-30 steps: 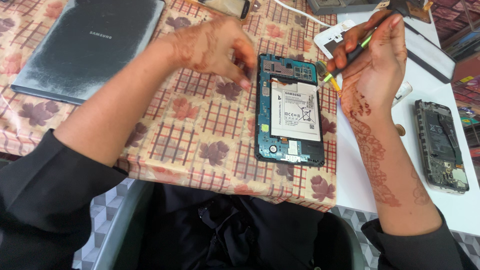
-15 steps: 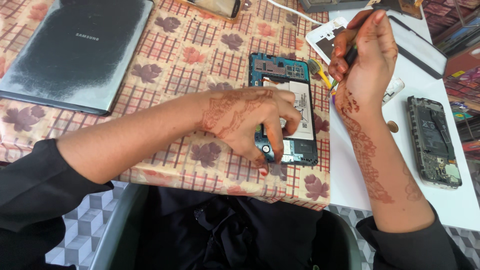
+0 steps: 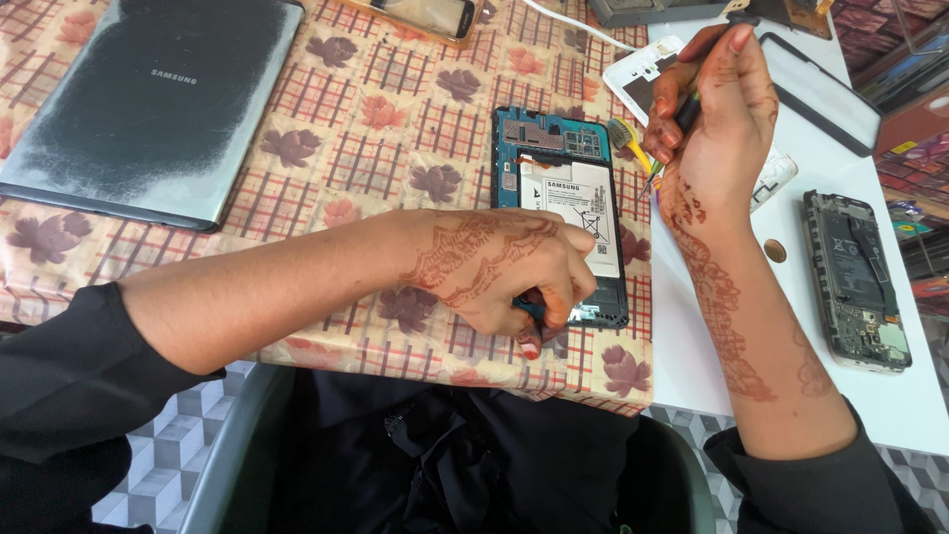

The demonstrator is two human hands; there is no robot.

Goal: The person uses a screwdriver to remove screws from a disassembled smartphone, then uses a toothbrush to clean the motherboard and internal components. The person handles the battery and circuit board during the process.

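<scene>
An opened blue phone [image 3: 560, 188] with its white battery showing lies on the patterned tablecloth [image 3: 395, 129]. My left hand [image 3: 494, 267] rests over the phone's near left corner, fingers curled on its lower edge. My right hand [image 3: 714, 119] hovers just right of the phone's top and grips a thin dark-handled screwdriver [image 3: 674, 133], its tip pointing down at the phone's right edge. A small yellow tool [image 3: 627, 138] lies between the phone and that hand.
A dark grey tablet [image 3: 148, 104] lies face down at the far left. Another opened phone [image 3: 855, 277] sits on the white table at the right, a small coin-like disc [image 3: 775, 250] beside it. A white back cover [image 3: 643, 74] and other phones lie along the top.
My left hand moved from the phone's top left down to its near left corner. My right hand stayed by the phone's upper right with the screwdriver. The camera came closer.
</scene>
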